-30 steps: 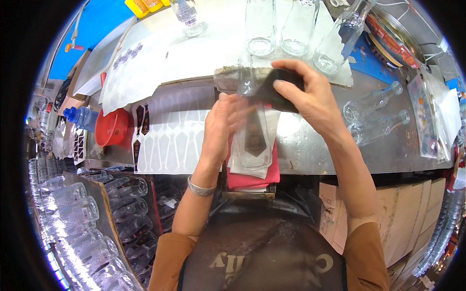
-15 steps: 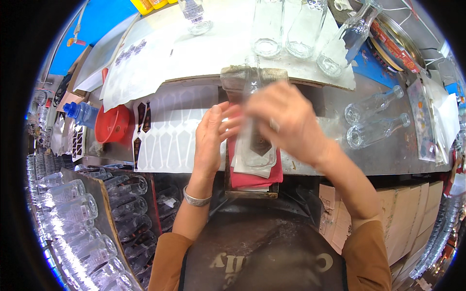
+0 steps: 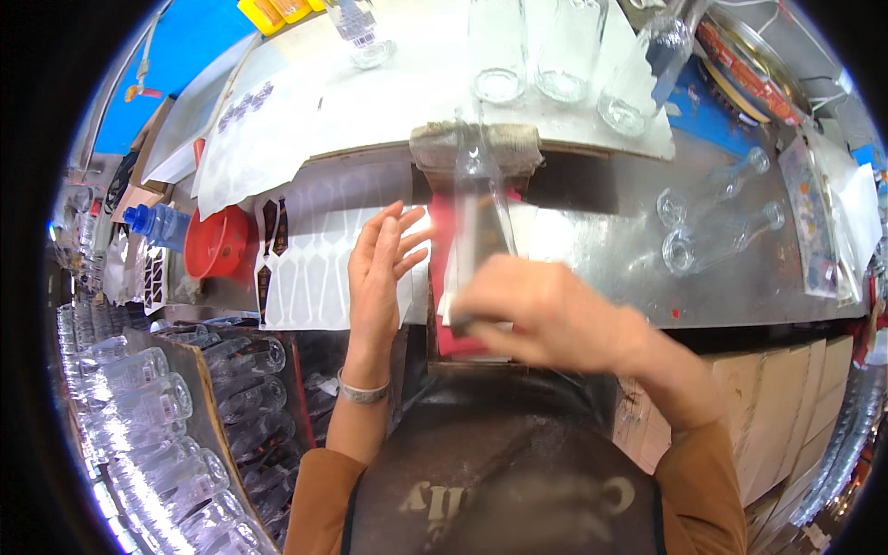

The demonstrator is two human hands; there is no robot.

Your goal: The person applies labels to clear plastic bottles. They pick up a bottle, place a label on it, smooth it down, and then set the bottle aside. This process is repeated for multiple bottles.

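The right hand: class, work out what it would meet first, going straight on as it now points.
The right hand would probably meet the left hand first, though whether both are at one height is unclear.

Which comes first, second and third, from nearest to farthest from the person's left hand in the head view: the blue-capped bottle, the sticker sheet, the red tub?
From the left hand:
1. Sticker sheet: lying flat, immediately to its left.
2. Red tub: farther left.
3. Blue-capped bottle: farthest left, just past the tub.
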